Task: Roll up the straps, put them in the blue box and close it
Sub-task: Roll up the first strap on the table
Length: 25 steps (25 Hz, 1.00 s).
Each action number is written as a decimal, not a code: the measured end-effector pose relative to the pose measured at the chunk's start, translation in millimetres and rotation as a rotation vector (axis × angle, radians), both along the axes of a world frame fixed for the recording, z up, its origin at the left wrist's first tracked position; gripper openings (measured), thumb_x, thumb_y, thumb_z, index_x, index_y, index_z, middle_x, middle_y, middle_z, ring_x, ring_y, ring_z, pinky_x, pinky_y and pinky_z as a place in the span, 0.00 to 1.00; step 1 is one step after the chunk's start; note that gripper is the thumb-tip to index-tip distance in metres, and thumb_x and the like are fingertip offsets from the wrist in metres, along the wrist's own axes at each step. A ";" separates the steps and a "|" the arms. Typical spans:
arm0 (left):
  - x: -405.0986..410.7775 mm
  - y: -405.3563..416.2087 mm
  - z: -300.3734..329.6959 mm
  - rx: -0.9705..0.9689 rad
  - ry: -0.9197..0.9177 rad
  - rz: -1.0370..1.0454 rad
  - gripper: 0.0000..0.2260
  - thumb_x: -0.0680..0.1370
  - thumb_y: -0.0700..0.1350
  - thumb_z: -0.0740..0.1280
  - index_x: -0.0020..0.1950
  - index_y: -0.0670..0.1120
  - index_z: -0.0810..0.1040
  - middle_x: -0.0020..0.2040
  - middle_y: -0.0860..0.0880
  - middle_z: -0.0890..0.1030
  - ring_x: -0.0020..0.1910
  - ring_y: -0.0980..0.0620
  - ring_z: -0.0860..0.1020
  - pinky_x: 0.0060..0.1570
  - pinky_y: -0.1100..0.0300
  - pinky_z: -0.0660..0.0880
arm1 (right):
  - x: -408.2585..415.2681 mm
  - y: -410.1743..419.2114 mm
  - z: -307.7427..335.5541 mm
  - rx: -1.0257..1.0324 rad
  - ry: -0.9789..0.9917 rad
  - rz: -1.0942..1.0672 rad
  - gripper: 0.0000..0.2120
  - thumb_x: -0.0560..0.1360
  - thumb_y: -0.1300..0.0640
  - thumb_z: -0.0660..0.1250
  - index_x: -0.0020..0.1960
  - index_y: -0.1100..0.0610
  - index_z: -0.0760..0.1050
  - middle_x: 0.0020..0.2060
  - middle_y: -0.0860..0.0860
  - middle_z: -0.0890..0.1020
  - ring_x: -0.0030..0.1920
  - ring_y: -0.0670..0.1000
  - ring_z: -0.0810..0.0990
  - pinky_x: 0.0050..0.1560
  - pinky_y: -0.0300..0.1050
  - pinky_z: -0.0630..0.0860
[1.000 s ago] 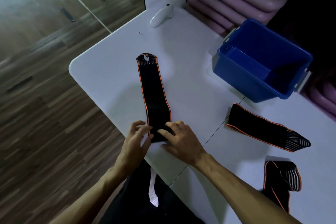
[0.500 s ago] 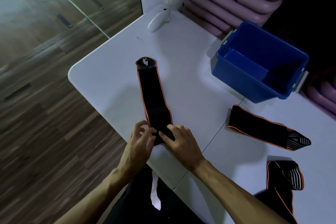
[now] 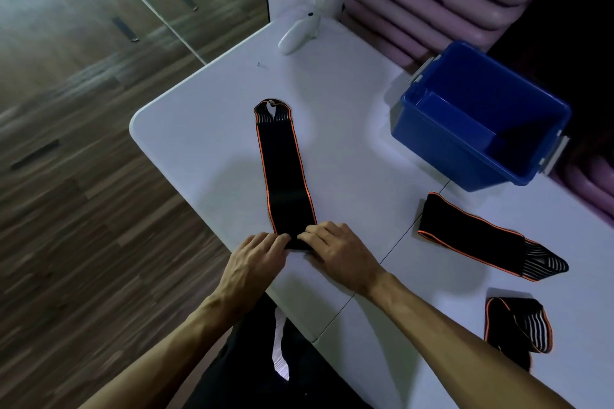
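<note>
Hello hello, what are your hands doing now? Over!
Left hand and right hand pinch near end of long strap, rolling it. Blue box open, empty. Two straps wait unrolled. Nothing in the way.

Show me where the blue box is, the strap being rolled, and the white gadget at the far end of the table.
blue box (image 3: 442, 156): head view, near outer wall.
strap being rolled (image 3: 282, 173): head view, flat middle.
white gadget (image 3: 297, 31): head view, its body.

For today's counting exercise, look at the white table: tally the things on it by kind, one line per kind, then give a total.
Black straps with orange edging: 3 (long strap under the left hand and right hand, middle strap, near strap)
Blue box: 1
White handheld device: 1
Total: 5
</note>
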State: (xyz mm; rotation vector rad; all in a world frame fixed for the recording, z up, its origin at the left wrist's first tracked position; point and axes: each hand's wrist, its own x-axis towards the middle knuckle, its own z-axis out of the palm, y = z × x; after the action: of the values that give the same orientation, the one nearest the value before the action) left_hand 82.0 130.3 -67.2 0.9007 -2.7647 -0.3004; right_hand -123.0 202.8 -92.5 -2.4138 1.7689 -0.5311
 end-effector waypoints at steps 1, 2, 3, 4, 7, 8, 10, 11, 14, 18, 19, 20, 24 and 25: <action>-3.0 -0.8 3.3 0.043 0.000 0.022 0.14 0.78 0.46 0.59 0.58 0.42 0.78 0.49 0.47 0.83 0.47 0.47 0.82 0.47 0.55 0.79 | -0.4 -2.4 0.5 -0.001 0.005 -0.003 0.14 0.76 0.60 0.67 0.62 0.59 0.76 0.55 0.54 0.82 0.56 0.54 0.79 0.48 0.48 0.75; -5.7 -1.0 6.7 0.089 0.008 0.048 0.15 0.79 0.47 0.57 0.58 0.41 0.77 0.48 0.46 0.83 0.47 0.47 0.82 0.47 0.55 0.79 | -0.6 -5.6 2.3 0.003 0.005 -0.006 0.14 0.77 0.62 0.66 0.62 0.60 0.77 0.55 0.54 0.82 0.55 0.54 0.79 0.47 0.48 0.75; -7.6 -1.6 9.8 0.130 0.020 0.068 0.16 0.79 0.48 0.56 0.58 0.41 0.77 0.48 0.46 0.83 0.47 0.47 0.82 0.47 0.54 0.79 | -1.3 -9.6 4.8 0.015 -0.001 -0.002 0.14 0.77 0.63 0.65 0.62 0.60 0.77 0.54 0.54 0.83 0.54 0.54 0.80 0.46 0.47 0.75; -8.0 -2.8 11.9 0.160 0.032 0.076 0.17 0.80 0.49 0.55 0.59 0.41 0.77 0.49 0.46 0.83 0.47 0.47 0.81 0.47 0.55 0.79 | -2.8 -14.0 8.7 0.026 -0.015 0.007 0.15 0.77 0.63 0.65 0.62 0.60 0.77 0.54 0.53 0.83 0.53 0.54 0.80 0.46 0.47 0.74; -4.8 -8.7 13.9 0.192 0.034 0.037 0.18 0.79 0.52 0.57 0.61 0.42 0.75 0.51 0.47 0.81 0.49 0.48 0.79 0.48 0.55 0.78 | -9.1 -24.2 20.2 0.094 -0.062 0.069 0.17 0.76 0.67 0.64 0.65 0.61 0.76 0.53 0.55 0.83 0.52 0.56 0.80 0.45 0.50 0.77; -5.1 -10.7 14.7 0.180 0.019 0.023 0.18 0.78 0.53 0.57 0.60 0.43 0.75 0.50 0.47 0.81 0.49 0.48 0.78 0.47 0.54 0.78 | -9.9 -26.1 23.1 0.114 -0.070 0.089 0.18 0.76 0.68 0.64 0.66 0.61 0.75 0.53 0.55 0.83 0.52 0.57 0.80 0.45 0.51 0.78; -6.9 -14.8 15.8 0.124 -0.019 0.006 0.17 0.78 0.53 0.56 0.57 0.44 0.76 0.48 0.49 0.80 0.48 0.48 0.78 0.46 0.55 0.78 | -9.7 -26.9 25.5 0.119 -0.071 0.109 0.19 0.77 0.67 0.63 0.67 0.61 0.74 0.52 0.55 0.82 0.51 0.57 0.79 0.45 0.52 0.78; -7.1 -15.7 16.1 0.095 -0.033 -0.002 0.16 0.79 0.52 0.55 0.55 0.44 0.76 0.47 0.49 0.81 0.48 0.49 0.78 0.45 0.56 0.77 | -9.1 -25.3 26.1 0.117 -0.067 0.112 0.18 0.78 0.64 0.62 0.67 0.61 0.74 0.51 0.55 0.82 0.50 0.57 0.79 0.44 0.52 0.78; -6.4 -14.3 17.3 0.081 -0.015 -0.030 0.18 0.81 0.53 0.51 0.55 0.45 0.77 0.48 0.49 0.81 0.49 0.49 0.79 0.45 0.57 0.78 | -8.0 -17.2 28.7 0.156 -0.118 0.087 0.22 0.77 0.55 0.66 0.69 0.59 0.71 0.55 0.53 0.82 0.52 0.55 0.78 0.48 0.49 0.77; -3.1 -10.2 21.3 0.143 0.019 -0.033 0.22 0.82 0.54 0.47 0.57 0.44 0.76 0.53 0.45 0.82 0.51 0.46 0.82 0.48 0.57 0.80 | -5.6 -18.0 31.0 0.165 -0.276 -0.002 0.13 0.77 0.58 0.67 0.60 0.60 0.78 0.50 0.54 0.84 0.50 0.55 0.80 0.51 0.53 0.78; -1.7 -9.5 21.3 0.181 0.022 -0.031 0.21 0.82 0.54 0.48 0.58 0.44 0.76 0.56 0.44 0.81 0.51 0.46 0.82 0.49 0.57 0.79 | -5.4 -18.9 31.4 0.170 -0.277 0.012 0.13 0.78 0.58 0.65 0.60 0.60 0.79 0.52 0.54 0.85 0.51 0.55 0.81 0.53 0.52 0.78; -0.1 -8.6 19.7 0.238 0.034 -0.018 0.21 0.81 0.54 0.50 0.58 0.43 0.77 0.58 0.44 0.81 0.52 0.47 0.82 0.50 0.56 0.79 | -5.4 -18.5 31.2 0.181 -0.275 0.034 0.13 0.78 0.58 0.64 0.61 0.60 0.79 0.54 0.54 0.84 0.52 0.54 0.81 0.55 0.50 0.77; 4.3 -7.3 14.4 0.522 0.135 0.112 0.21 0.77 0.58 0.57 0.59 0.46 0.78 0.57 0.48 0.80 0.52 0.49 0.80 0.50 0.53 0.78 | -5.4 -16.4 34.2 0.286 -0.393 0.013 0.13 0.79 0.57 0.64 0.60 0.59 0.80 0.54 0.53 0.83 0.53 0.51 0.79 0.57 0.42 0.75; 4.9 -9.2 14.9 0.554 0.155 0.130 0.20 0.77 0.59 0.58 0.59 0.47 0.79 0.54 0.49 0.80 0.50 0.51 0.80 0.49 0.54 0.77 | -4.5 -17.3 36.7 0.337 -0.461 -0.020 0.12 0.79 0.58 0.65 0.60 0.59 0.79 0.53 0.52 0.83 0.53 0.50 0.79 0.56 0.40 0.75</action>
State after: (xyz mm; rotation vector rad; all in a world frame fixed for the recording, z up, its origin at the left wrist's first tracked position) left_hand 86.9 121.1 -52.4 1.1095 -2.4953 -1.0973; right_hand -127.4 185.5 -55.8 -1.8664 1.5391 -0.6640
